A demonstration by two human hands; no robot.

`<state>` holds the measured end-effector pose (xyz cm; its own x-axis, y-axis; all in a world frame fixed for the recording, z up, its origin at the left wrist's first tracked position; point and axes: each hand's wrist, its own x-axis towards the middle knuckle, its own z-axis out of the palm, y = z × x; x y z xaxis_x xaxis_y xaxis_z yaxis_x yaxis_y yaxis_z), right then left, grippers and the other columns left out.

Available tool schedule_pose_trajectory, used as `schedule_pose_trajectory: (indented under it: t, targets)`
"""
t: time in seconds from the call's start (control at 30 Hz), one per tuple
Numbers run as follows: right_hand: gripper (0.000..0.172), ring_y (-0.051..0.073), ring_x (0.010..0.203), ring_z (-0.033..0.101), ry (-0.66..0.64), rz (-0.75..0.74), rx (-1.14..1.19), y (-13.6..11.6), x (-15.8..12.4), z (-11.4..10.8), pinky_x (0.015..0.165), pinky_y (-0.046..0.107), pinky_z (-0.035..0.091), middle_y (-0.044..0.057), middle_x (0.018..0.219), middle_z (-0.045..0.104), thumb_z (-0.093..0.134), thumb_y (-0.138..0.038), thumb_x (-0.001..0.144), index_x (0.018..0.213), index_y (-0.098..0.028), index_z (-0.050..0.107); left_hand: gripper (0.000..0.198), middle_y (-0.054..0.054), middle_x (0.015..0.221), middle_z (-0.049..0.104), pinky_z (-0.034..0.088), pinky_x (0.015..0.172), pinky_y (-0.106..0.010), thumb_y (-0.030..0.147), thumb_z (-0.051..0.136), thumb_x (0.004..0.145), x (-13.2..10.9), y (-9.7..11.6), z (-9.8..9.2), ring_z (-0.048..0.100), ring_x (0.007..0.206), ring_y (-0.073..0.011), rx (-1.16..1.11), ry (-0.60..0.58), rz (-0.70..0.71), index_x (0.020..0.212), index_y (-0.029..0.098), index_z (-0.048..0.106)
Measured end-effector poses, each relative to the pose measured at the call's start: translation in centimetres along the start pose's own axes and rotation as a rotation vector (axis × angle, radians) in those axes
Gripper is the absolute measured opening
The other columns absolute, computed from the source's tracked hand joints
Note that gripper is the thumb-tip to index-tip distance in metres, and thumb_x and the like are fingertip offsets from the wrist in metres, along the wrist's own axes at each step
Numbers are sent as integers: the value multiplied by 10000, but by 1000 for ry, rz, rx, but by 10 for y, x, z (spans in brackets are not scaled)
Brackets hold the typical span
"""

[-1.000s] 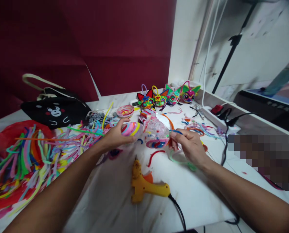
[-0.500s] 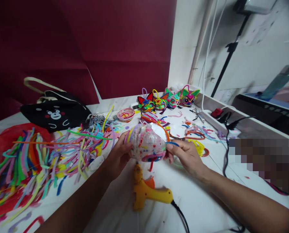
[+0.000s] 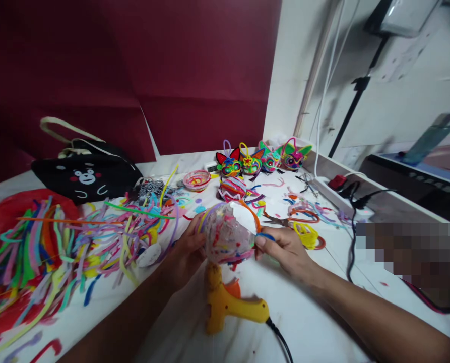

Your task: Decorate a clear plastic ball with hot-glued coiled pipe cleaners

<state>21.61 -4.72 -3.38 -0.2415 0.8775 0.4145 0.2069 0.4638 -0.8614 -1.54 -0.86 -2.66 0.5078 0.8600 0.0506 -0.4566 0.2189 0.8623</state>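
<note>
Between my hands is a rounded translucent shell (image 3: 228, 237), smeared with pink and red, with coloured pipe cleaners along its rim. My left hand (image 3: 189, 247) grips its left side, by the purple and yellow edge. At the right edge my right hand (image 3: 285, 249) pinches a blue pipe cleaner (image 3: 265, 235) next to an orange one. Just below the shell, a yellow hot glue gun (image 3: 232, 305) lies on the white table, its nozzle hidden behind the shell. Orange-handled scissors (image 3: 302, 217) lie beyond my right hand.
Pipe cleaners (image 3: 96, 242) are heaped at left, before a black bag (image 3: 84, 176). Several finished cat-face ornaments (image 3: 250, 164) stand at the back. A striped piece (image 3: 232, 188) and a round pink piece (image 3: 196, 180) lie nearer. A power strip (image 3: 340, 194) with cords runs along the right.
The shell has tilted and dropped slightly in my hands, so more of its rim and white inside shows. Both hands keep their hold, and the view has shifted a little.
</note>
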Motion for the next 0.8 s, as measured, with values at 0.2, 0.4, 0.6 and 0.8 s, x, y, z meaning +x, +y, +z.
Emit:
schedule_pose_trajectory:
  t: [0.2, 0.4, 0.6, 0.8]
  targets:
    - [304, 110, 637, 497, 76, -98, -145, 2, 4, 0, 611, 233, 404, -16, 657, 517, 546, -325, 944, 676, -185, 569, 530, -69, 1116, 715, 508, 894, -379, 303, 642, 834, 1, -1, -3, 661, 1015, -255, 1, 6, 1, 1351, 249, 535]
    - [246, 161, 904, 588, 217, -101, -99, 6, 2, 3, 657, 246, 512, 57, 1080, 584, 653, -300, 883, 1114, -258, 581, 577, -81, 1175, 709, 478, 958, -401, 416, 585, 879, 3, -4, 6, 650, 1087, -279, -37, 72, -74, 1414, 231, 472]
    - [445, 235, 1266, 490, 104, -277, -310, 5, 0, 2, 1040, 403, 445, 113, 1328, 521, 613, -250, 908, 1339, -263, 502, 624, -116, 1127, 728, 508, 903, -405, 580, 493, 886, 4, -4, 8, 674, 1036, -287, -98, 85, -244, 1348, 165, 544]
    - [601, 246, 1259, 502, 80, -280, -305, 4, 2, -1, 1053, 405, 435, 108, 1336, 537, 699, -304, 844, 1388, -266, 445, 371, -94, 967, 757, 550, 780, -341, 444, 550, 889, 2, 2, -1, 701, 869, -240, -147, -39, -221, 1017, 139, 718]
